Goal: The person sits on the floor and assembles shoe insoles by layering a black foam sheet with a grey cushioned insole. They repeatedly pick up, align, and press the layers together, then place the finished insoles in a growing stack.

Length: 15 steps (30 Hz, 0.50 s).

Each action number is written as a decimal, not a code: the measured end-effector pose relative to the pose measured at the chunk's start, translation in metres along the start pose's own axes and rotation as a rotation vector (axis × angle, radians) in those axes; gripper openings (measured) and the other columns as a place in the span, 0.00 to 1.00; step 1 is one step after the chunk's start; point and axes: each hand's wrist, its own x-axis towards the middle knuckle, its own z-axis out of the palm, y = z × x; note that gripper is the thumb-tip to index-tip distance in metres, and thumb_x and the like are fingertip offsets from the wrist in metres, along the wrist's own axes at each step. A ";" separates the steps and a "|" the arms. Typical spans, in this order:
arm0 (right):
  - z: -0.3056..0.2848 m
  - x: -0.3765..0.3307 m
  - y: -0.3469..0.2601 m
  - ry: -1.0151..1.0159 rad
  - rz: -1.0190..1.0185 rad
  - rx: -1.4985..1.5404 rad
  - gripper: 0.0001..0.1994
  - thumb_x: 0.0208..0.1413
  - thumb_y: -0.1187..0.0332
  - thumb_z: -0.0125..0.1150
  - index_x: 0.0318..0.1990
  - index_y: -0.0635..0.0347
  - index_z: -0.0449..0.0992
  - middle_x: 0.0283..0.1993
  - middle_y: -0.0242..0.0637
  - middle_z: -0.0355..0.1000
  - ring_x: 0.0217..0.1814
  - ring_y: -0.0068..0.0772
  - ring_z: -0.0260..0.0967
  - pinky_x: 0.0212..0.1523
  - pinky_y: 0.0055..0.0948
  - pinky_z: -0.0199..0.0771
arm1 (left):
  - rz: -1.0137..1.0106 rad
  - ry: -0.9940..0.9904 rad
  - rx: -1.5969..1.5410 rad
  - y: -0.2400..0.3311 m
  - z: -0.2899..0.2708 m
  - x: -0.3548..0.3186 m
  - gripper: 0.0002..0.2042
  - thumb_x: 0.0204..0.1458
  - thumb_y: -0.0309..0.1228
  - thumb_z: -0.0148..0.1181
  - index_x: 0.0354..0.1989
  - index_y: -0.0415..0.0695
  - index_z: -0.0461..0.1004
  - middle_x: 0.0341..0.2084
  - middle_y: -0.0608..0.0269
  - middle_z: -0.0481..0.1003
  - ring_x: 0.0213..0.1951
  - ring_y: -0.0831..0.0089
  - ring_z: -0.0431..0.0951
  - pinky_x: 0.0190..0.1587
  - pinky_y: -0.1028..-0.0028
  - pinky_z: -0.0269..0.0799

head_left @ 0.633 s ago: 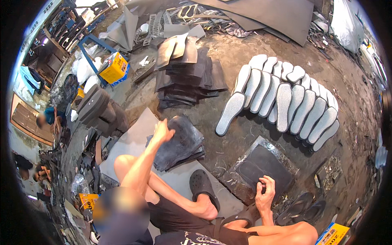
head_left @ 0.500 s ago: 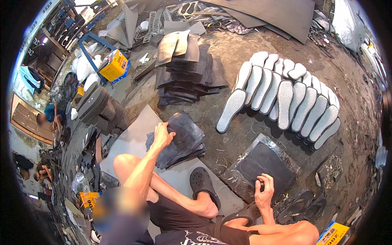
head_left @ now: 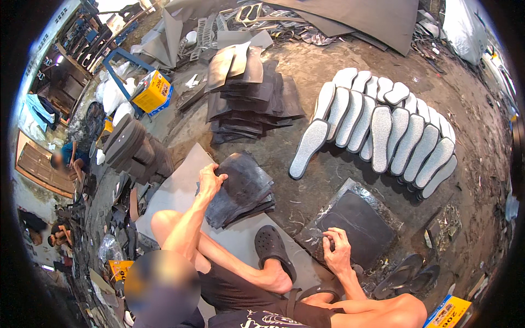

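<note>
Grimy floor [head_left: 298,205], scraps around — left hand [head_left: 210,181] at left edge of dark sheet stack [head_left: 244,183], fingers bent, grip unclear; right hand [head_left: 337,251] curled beside black sheet [head_left: 363,227] on square board [head_left: 311,235] — can't tell if holding anything.

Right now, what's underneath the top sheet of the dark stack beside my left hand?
More dark sheets, with edges sticking out at the lower right. A grey sheet shows beyond the lower left. The top sheet covers their middles, so those can't be seen.
</note>
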 end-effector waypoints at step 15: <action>0.030 0.053 -0.025 -0.270 -0.155 0.010 0.09 0.67 0.68 0.67 0.50 0.60 0.84 0.49 0.46 0.81 0.52 0.49 0.82 0.55 0.43 0.83 | -0.124 -0.345 0.035 0.025 -0.023 0.005 0.20 0.45 0.37 0.84 0.31 0.38 0.76 0.33 0.46 0.83 0.42 0.45 0.84 0.45 0.52 0.78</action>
